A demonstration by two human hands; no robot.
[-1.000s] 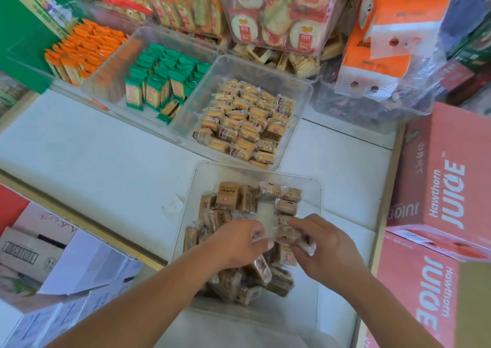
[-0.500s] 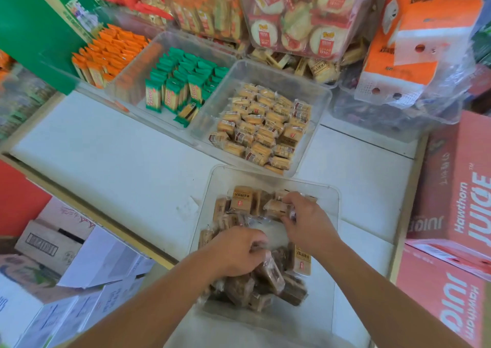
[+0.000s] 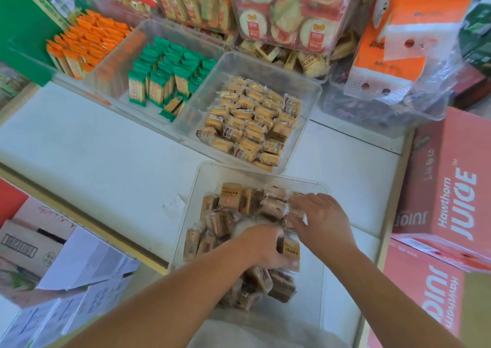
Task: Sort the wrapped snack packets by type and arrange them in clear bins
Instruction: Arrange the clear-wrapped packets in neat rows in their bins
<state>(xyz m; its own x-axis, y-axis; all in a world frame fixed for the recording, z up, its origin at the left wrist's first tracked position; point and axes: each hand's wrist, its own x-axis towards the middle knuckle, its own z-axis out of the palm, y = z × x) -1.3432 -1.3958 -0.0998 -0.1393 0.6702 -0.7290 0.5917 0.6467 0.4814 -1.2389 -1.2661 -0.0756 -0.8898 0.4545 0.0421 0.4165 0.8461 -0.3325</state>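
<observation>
Sorting table [image 3: 106, 161]: white; we see clear bins on it.
Juice boxes [image 3: 451, 188]: pink, stacked at right.
Near bin [image 3: 255, 173]: holds brown packets [image 3: 231, 197], a row at its far end and a heap nearer us.
Far bin [image 3: 313, 92]: holds yellow packets [image 3: 249, 124], just beyond.
Right hand [image 3: 322, 220]: fingers spread, resting on the row's right end.
Left hand [image 3: 261, 246]: curled round one packet [image 3: 291, 252] above the heap.

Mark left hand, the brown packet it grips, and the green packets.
left hand [image 3: 261, 245]: head view, back of hand.
brown packet [image 3: 291, 250]: head view, printed face.
green packets [image 3: 170, 67]: head view, middle of the rows.
</observation>
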